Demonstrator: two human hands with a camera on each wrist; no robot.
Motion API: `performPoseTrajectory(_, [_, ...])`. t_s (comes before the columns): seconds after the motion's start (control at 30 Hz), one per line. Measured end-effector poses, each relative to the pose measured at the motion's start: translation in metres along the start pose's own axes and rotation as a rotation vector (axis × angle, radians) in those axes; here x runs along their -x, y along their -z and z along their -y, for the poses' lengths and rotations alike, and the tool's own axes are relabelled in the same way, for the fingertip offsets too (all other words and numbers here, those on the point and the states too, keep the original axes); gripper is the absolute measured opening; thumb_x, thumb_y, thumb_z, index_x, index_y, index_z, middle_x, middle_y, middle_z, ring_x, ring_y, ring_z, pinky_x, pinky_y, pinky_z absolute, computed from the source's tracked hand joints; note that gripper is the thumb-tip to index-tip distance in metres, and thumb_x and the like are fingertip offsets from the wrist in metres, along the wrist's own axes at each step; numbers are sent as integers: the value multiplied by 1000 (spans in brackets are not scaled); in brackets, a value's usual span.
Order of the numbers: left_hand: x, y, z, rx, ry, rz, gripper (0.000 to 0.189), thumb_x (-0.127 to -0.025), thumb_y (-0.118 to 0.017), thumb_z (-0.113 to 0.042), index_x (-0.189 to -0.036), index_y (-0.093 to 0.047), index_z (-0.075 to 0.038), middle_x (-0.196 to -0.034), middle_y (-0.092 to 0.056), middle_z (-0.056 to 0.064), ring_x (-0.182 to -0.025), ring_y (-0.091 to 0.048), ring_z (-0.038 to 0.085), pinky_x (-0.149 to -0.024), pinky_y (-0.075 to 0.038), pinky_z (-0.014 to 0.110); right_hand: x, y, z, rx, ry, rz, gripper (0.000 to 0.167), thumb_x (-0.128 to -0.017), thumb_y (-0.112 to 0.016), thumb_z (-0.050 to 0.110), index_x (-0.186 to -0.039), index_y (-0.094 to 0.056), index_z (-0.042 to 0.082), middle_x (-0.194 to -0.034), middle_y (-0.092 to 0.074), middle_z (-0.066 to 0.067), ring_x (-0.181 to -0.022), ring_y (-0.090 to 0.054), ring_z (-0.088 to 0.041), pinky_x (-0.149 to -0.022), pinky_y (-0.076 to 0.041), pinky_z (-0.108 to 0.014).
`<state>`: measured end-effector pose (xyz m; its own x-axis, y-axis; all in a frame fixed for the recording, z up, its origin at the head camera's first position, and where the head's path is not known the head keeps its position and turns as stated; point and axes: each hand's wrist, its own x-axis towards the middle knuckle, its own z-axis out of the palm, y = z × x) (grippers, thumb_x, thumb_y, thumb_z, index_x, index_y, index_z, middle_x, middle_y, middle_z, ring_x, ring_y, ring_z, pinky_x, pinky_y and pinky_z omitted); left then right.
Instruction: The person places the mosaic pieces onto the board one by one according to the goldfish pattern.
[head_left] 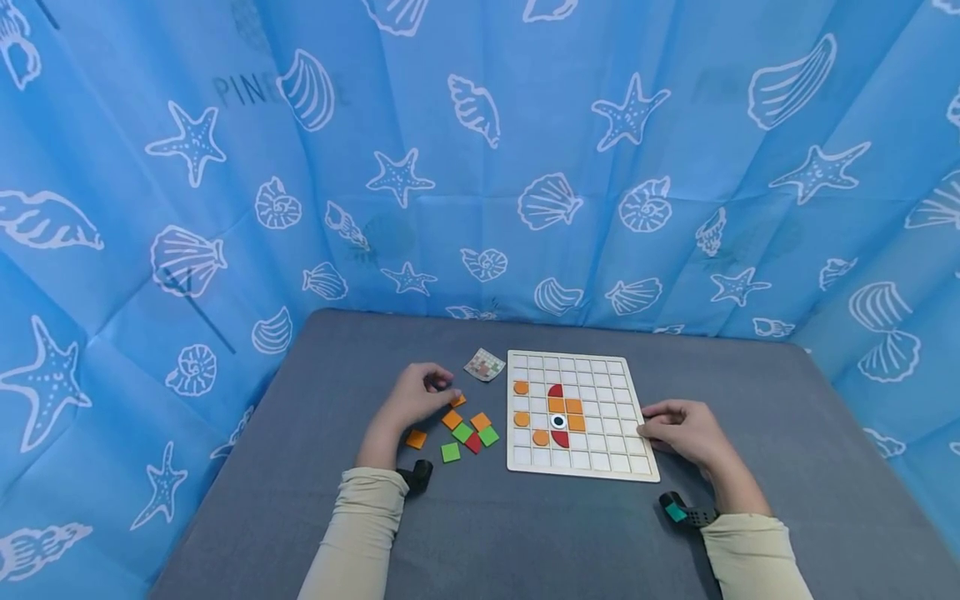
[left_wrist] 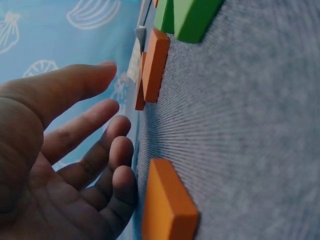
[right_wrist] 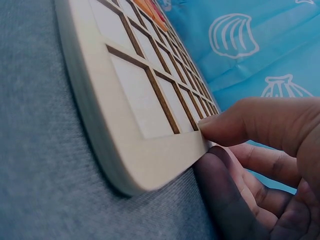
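Observation:
In the head view, my left hand (head_left: 421, 390) is over the left part of the table, fingertips at an orange square tile (head_left: 458, 401). The left wrist view shows its thumb and loosely bent fingers apart, nothing between them; another orange tile (left_wrist: 167, 205) lies below the fingers. My right hand (head_left: 686, 431) pinches the right edge of a wooden grid board (head_left: 521, 458), thumb (right_wrist: 220, 129) on the top face and a finger at the underside. In the board's cells sit orange round pieces (head_left: 521, 419), orange squares (head_left: 574, 407), red rounded pieces (head_left: 555, 390) and an eye piece (head_left: 558, 422).
Between left hand and board lie several loose tiles, among them a green one (head_left: 451, 452), a red one (head_left: 473, 443) and an orange one (head_left: 481, 422). A small printed picture card (head_left: 484, 365) lies by the board's far left corner. A blue shell-patterned curtain (head_left: 480, 167) hangs behind the grey table (head_left: 570, 533).

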<state>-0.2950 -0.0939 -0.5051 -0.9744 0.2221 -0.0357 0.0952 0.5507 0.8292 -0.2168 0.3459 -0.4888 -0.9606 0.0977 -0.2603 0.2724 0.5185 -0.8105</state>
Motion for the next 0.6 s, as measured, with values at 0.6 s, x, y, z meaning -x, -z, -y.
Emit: performPoseTrajectory(0.6, [2, -2, -4, -31, 61, 54, 37, -87, -88, -22, -119, -77, -8, -116, -69, 8, -100, -60, 22, -93, -52, 44, -1, 0, -1, 9, -3, -11, 46, -92, -79, 8, -130, -65, -14, -92, -77, -8, -80, -72, -12, -72, -64, -31])
